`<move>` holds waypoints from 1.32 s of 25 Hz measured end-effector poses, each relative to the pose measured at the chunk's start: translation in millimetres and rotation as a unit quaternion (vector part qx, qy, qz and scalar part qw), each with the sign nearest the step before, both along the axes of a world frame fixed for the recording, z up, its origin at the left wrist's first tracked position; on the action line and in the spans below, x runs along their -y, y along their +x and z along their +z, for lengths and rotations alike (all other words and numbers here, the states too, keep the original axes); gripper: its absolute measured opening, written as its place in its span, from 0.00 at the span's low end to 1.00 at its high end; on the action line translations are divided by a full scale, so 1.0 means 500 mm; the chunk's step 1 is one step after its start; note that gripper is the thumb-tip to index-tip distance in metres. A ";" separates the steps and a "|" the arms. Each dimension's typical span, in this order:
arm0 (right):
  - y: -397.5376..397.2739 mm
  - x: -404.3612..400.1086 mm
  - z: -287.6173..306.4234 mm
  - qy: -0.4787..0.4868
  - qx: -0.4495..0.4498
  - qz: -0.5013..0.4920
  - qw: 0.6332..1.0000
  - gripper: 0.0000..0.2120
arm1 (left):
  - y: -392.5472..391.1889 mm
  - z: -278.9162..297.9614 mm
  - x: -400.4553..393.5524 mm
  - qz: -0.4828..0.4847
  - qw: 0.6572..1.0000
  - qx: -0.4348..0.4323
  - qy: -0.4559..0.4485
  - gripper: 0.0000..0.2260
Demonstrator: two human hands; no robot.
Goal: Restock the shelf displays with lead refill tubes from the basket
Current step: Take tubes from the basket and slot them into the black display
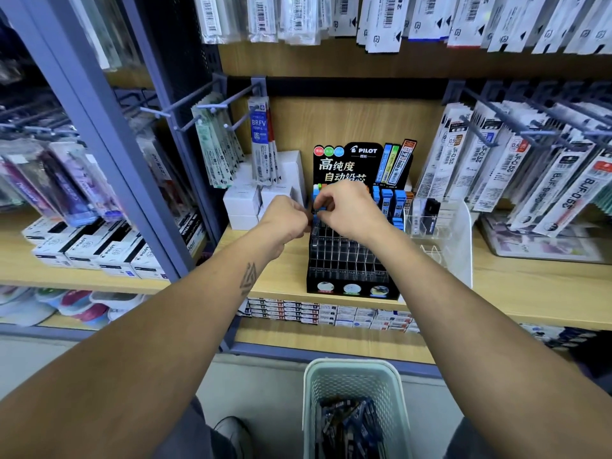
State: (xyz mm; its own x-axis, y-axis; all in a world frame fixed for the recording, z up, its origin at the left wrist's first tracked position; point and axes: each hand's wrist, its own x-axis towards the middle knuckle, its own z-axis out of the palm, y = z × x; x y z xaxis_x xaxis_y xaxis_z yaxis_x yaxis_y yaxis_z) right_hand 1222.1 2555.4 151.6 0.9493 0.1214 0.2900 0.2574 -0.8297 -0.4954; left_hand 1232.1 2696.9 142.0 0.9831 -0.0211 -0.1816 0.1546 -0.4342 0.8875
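Note:
A black tiered display rack (347,260) with many small slots stands on the wooden shelf. Blue-capped lead refill tubes (387,202) fill its back right rows; the front rows look vacant. My right hand (347,210) pinches a blue-capped tube (317,207) over the rack's back left slots. My left hand (286,220) is beside it with curled fingers at the rack's left edge; what it holds is hidden. A pale green perforated basket (354,382) on the floor below holds several dark and blue tubes (347,425).
White boxes (261,197) stand left of the rack and a clear acrylic holder (443,226) stands right of it. Hanging refill packs (530,180) on pegs flank both sides. Boxed stock (331,314) lies on the shelf below. My shoe (231,432) is beside the basket.

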 end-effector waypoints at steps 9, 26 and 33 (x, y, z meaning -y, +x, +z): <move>0.010 -0.005 -0.033 -0.001 0.002 0.016 1.000 0.10 | 0.000 -0.001 0.004 0.009 1.000 -0.001 -0.010 0.09; -0.114 0.037 -0.047 0.058 -0.039 -0.017 0.997 0.09 | -0.102 -0.010 0.045 0.003 0.987 0.075 0.141 0.09; -0.298 0.064 -0.243 0.011 -0.302 -0.050 0.952 0.10 | -0.264 -0.194 0.109 -0.208 0.944 -0.099 0.238 0.05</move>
State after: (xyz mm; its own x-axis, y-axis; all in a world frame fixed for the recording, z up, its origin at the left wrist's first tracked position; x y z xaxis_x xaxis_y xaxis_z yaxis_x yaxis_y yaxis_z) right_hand 1073.1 2523.5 29.9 0.9501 0.0211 -0.3112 -0.1605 -0.8226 -0.5456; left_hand 1100.3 2642.3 44.7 0.8537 -0.2672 -0.4470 0.0251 -0.8362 0.5478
